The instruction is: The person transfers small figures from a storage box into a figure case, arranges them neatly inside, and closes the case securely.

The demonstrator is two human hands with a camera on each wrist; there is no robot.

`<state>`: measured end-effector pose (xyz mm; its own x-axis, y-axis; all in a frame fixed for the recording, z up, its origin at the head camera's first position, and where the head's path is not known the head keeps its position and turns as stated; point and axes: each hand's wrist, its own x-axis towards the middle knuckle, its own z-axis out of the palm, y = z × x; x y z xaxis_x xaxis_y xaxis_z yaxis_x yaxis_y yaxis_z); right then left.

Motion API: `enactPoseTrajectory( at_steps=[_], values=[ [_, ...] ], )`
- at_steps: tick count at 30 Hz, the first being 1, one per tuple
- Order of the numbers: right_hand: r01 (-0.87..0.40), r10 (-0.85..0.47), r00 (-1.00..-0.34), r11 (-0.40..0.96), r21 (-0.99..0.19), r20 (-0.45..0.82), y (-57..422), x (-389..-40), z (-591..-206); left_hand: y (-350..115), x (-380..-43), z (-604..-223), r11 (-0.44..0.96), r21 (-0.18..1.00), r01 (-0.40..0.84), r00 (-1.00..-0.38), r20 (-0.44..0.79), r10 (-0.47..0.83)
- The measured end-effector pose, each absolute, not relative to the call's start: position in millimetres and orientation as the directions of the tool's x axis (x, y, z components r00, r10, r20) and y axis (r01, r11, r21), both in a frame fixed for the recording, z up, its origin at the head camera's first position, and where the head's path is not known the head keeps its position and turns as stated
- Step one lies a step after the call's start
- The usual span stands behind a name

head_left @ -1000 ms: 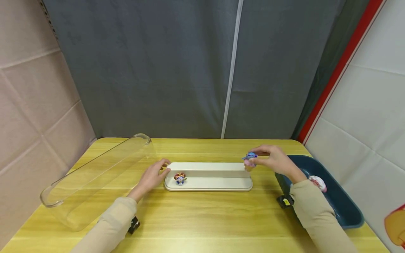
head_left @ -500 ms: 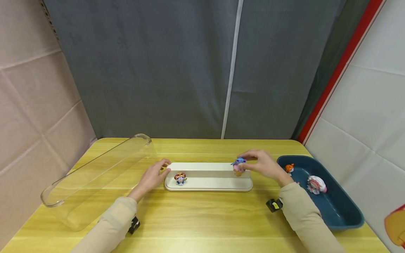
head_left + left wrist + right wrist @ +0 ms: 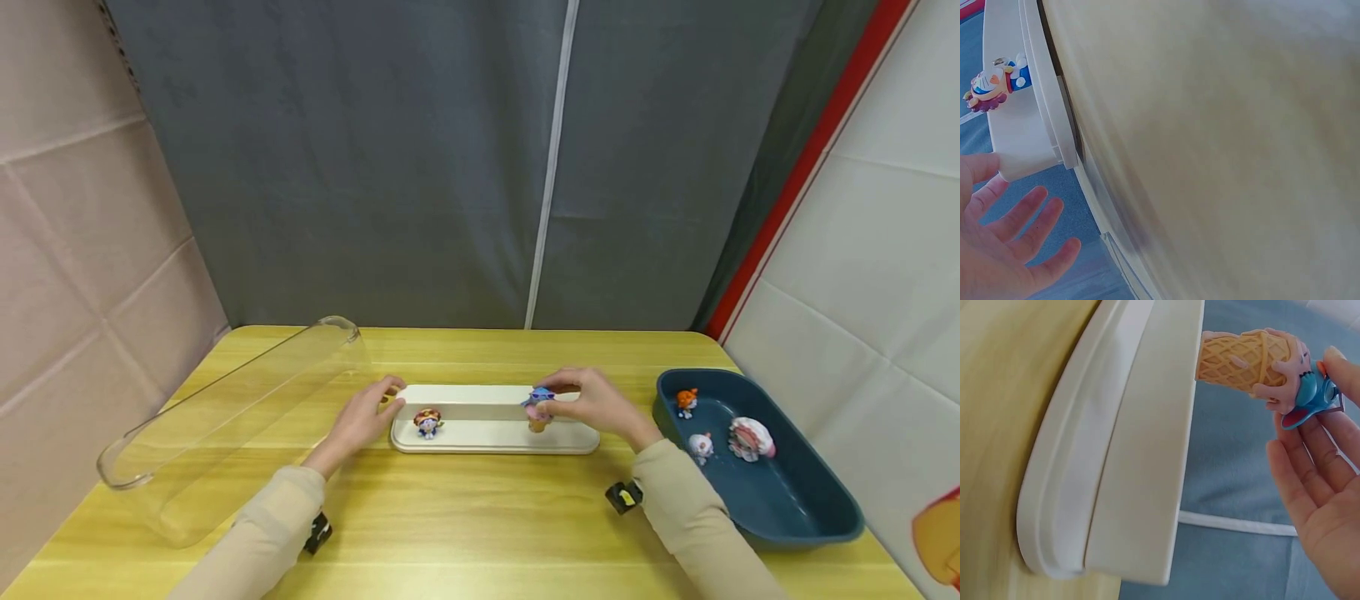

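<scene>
My right hand (image 3: 592, 406) pinches an ice-cream-cone figurine (image 3: 1254, 362) with a blue creature on top, by that blue upper part. The figurine is upright over the right half of a white two-step display stand (image 3: 480, 444). In the right wrist view its cone bottom meets the stand's edge; whether it rests there I cannot tell. At the stand's left end is my left hand (image 3: 362, 422), fingers spread and relaxed, the nearest fingertips touching the corner in the left wrist view. A small figurine with a burger-like hat (image 3: 427, 423) stands on the lower step, near the left end.
A clear plastic cover (image 3: 225, 417) lies slantwise on the left of the wooden table (image 3: 465, 517). On the right, a dark blue bin (image 3: 813, 500) holds an orange-topped figurine (image 3: 686, 402), a small white one (image 3: 701, 447) and a larger pink-white one (image 3: 750, 438).
My right hand has carried the cone figurine leftward and down, from the stand's right end to over its right half. More of the bin's contents show. My left hand has stayed put.
</scene>
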<state>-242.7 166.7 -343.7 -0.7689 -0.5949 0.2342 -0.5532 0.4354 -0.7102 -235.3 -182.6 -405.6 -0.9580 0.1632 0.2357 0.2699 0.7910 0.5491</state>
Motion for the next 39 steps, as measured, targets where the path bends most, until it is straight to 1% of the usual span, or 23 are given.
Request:
enactPoseTrajectory(
  at_steps=[6,10,14,20,23,32,39],
  values=[
    [-0.555,-0.628,-0.742,0.378,-0.741,0.235,147.7,-226.3,-329.7,-183.0,-235.7,-404.9,0.787,0.55,0.278,-0.955,0.243,0.168],
    [-0.547,-0.637,-0.737,0.368,-0.752,0.224,140.3,-223.9,-332.2,-183.4,-235.7,-406.1,0.789,0.548,0.279,-0.955,0.243,0.169],
    [-0.537,-0.635,-0.738,0.345,-0.77,0.23,134.5,-228.7,-343.8,-183.4,-235.8,-406.8,0.79,0.548,0.273,-0.957,0.24,0.164],
    [-0.562,-0.648,-0.724,0.354,-0.748,0.237,126.9,-242.4,-366.1,-183.2,-236.1,-407.1,0.794,0.546,0.268,-0.958,0.236,0.161],
    [-0.574,-0.659,-0.711,0.339,-0.745,0.247,120.8,-244.2,-368.8,-183.2,-236.3,-406.9,0.792,0.55,0.265,-0.96,0.232,0.159],
    [-0.579,-0.662,-0.71,0.357,-0.734,0.238,101.9,-246.0,-371.7,-183.4,-236.5,-407.4,0.792,0.547,0.27,-0.958,0.234,0.164],
    [-0.612,-0.655,-0.698,0.334,-0.717,0.29,89.8,-249.2,-373.5,-182.8,-235.1,-405.8,0.79,0.548,0.275,-0.956,0.241,0.165]
  ],
)
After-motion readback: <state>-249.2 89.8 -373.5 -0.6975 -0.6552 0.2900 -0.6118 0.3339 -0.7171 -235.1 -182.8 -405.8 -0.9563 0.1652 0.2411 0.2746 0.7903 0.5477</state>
